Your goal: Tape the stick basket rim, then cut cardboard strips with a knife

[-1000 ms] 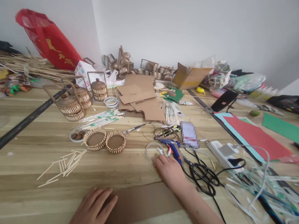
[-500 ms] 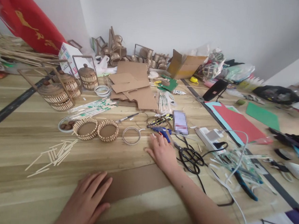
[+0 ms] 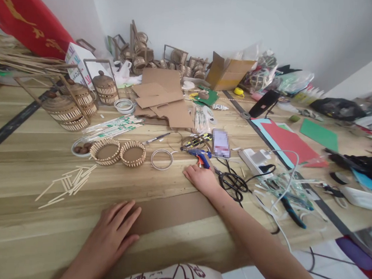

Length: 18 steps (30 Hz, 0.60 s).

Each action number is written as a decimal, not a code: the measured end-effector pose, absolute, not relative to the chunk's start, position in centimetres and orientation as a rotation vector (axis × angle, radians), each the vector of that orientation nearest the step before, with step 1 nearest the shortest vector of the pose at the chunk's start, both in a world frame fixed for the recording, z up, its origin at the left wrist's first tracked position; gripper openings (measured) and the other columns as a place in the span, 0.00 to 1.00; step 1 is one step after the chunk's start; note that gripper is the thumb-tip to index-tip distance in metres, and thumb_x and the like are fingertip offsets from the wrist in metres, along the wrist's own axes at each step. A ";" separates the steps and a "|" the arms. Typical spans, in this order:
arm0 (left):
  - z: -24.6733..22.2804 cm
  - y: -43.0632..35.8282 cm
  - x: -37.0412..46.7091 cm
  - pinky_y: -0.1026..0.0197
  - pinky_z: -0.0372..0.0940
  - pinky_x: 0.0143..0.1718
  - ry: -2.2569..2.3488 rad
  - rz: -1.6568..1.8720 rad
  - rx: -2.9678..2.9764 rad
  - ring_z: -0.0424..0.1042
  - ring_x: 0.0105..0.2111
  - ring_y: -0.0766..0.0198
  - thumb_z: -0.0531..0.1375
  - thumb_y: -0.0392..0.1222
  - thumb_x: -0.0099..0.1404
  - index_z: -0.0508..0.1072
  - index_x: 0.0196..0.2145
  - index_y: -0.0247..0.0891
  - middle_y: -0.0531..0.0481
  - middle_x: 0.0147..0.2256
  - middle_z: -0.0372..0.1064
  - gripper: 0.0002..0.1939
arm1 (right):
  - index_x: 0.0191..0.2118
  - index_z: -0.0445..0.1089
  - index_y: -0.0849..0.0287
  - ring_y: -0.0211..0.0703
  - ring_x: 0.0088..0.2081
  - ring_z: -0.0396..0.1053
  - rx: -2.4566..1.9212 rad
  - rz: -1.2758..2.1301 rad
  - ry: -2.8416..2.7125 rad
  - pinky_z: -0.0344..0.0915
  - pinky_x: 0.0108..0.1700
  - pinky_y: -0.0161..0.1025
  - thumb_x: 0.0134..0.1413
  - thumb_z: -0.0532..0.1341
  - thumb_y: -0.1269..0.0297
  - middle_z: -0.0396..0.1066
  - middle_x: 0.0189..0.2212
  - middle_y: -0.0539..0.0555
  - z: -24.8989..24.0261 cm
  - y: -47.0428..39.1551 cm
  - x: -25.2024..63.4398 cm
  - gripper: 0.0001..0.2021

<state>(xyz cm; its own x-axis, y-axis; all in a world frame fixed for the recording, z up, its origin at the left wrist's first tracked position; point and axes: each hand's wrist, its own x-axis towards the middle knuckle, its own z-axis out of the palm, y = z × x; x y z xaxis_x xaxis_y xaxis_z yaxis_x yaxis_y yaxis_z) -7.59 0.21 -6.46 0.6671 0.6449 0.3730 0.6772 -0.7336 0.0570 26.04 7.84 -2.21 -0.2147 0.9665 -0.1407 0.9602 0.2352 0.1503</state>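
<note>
My left hand (image 3: 116, 224) lies on the table with its fingers stretched out, over the left end of a brown cardboard strip (image 3: 174, 211). Beyond the strip's right end is my right hand (image 3: 202, 179), its fingers curled down toward the tabletop. What they hold, if anything, is hidden. Just past those fingers lies a blue glue gun (image 3: 199, 153) with an orange trigger. Black-handled scissors (image 3: 232, 181) are to the right. A ring of pale tape (image 3: 162, 159) and two round stick-walled baskets (image 3: 133, 153) sit to the left, near loose wooden sticks (image 3: 71, 182).
Lidded baskets with handles (image 3: 65, 112) stand at the left. Cardboard sheets (image 3: 163, 97) are piled mid-table, with a phone (image 3: 221, 143) nearer. A power strip (image 3: 254, 161), cables and pliers (image 3: 292, 210) crowd the right, before red paper (image 3: 290, 142).
My right hand's fingers have curled in, where they were stretched out. My left hand stays on the strip. The view has shifted, so the table's things appear slightly higher.
</note>
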 end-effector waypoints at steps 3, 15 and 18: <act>-6.4 0.3 -7.5 0.50 0.64 0.52 -1.084 -0.583 -2.785 0.66 0.52 0.50 0.48 0.55 0.75 0.71 0.57 0.41 0.43 0.55 0.70 0.24 | 0.44 0.73 0.61 0.46 0.41 0.76 1.803 0.012 2.307 0.61 0.34 0.34 0.73 0.45 0.61 0.77 0.40 0.62 -2.0 8.2 25.7 0.20; -6.8 0.0 -7.2 0.50 0.64 0.53 -1.101 -0.600 -2.734 0.65 0.53 0.51 0.49 0.52 0.74 0.71 0.57 0.41 0.43 0.55 0.70 0.22 | 0.61 0.58 0.62 0.48 0.42 0.77 1.962 0.001 2.242 0.69 0.39 0.37 0.73 0.46 0.60 0.77 0.43 0.65 -2.0 14.5 22.0 0.19; -6.6 0.0 -7.1 0.50 0.64 0.52 -1.088 -0.607 -2.719 0.65 0.53 0.51 0.48 0.51 0.75 0.72 0.56 0.40 0.43 0.54 0.71 0.21 | 0.55 0.65 0.63 0.46 0.42 0.75 1.995 -0.048 2.210 0.72 0.43 0.43 0.70 0.53 0.58 0.75 0.45 0.60 -1.9 14.9 21.8 0.17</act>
